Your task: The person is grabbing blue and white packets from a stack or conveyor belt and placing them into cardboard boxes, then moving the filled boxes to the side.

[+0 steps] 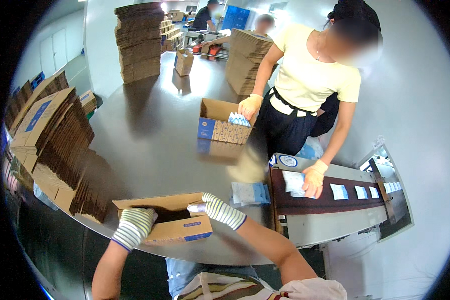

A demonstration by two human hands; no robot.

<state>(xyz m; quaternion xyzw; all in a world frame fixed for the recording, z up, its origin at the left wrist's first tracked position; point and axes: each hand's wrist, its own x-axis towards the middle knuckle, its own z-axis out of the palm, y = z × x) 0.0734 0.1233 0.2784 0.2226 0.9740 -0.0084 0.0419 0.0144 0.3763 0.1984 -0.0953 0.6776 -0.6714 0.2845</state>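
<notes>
Near the front edge of the metal table is an open brown cardboard box (180,229) with a blue band along its side. My left hand (135,226), in a striped glove, grips the left end of the box, its fingertips reaching inside over the wall. At the far right corner my right hand (219,211), gloved alike, has its fingers closed on the rim. The box's interior is dark and its contents cannot be made out. Just beyond my right hand lie several white and blue packets (250,193) on the table.
Across the table a co-worker in yellow gloves (250,106) handles packets at another box (220,131) and on a conveyor belt (320,200). Flat cardboard stacks stand at the left (55,150), the back (137,45) and the far right (247,60). A small box (184,63) stands farther back.
</notes>
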